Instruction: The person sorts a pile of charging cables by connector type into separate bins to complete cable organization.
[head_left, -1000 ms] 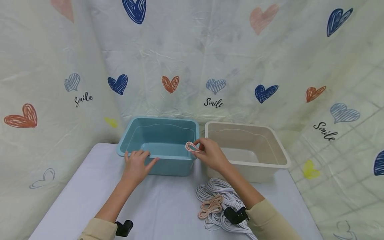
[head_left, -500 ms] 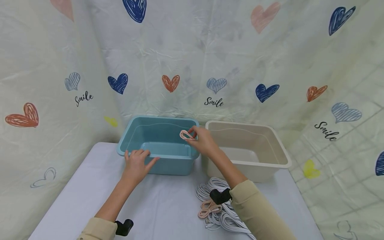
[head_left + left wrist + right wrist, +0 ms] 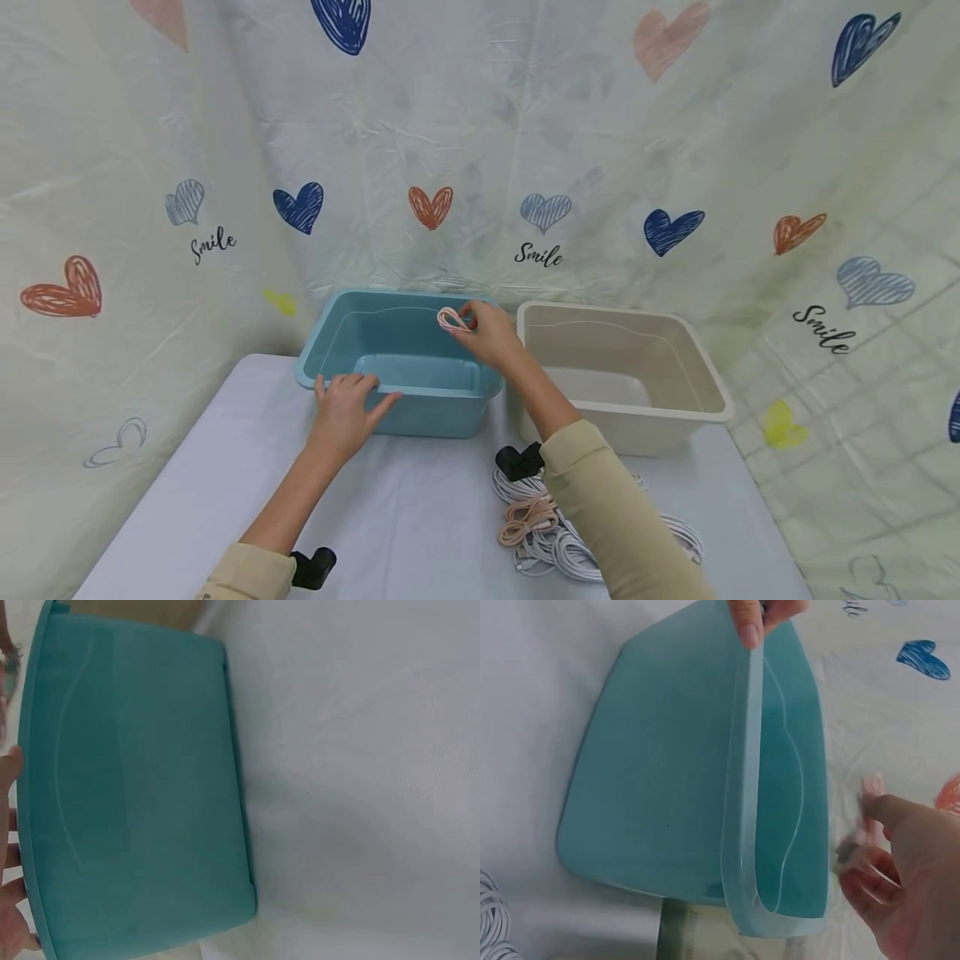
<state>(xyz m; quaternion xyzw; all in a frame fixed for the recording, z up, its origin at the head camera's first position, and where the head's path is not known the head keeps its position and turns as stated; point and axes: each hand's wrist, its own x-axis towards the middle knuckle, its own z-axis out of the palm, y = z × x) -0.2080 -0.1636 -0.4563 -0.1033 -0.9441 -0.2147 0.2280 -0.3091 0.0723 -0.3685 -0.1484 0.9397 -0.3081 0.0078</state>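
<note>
My right hand point(image 3: 491, 335) pinches a small coiled pink-and-white cable point(image 3: 451, 319) between thumb and fingers, above the right part of the teal plastic bin point(image 3: 435, 418). In the right wrist view the coil point(image 3: 871, 796) looks blurred, with a grey end near the fingers. My left hand point(image 3: 343, 417) grips the bin's front rim, thumb on the outside and fingers over the edge; the left wrist view shows those fingers point(image 3: 12, 855) along the rim. The bin's visible floor is bare.
A beige bin point(image 3: 611, 429) stands right of the teal one. In front of it lie a heap of coiled white cables point(image 3: 573, 557) and a peach cable coil point(image 3: 527, 521), partly behind my right sleeve. A patterned curtain point(image 3: 480, 133) hangs close behind both bins.
My right hand has carried the pink-and-white cable left and away from me, from the bin's front right corner to over its inside. My left hand stays on the rim.
</note>
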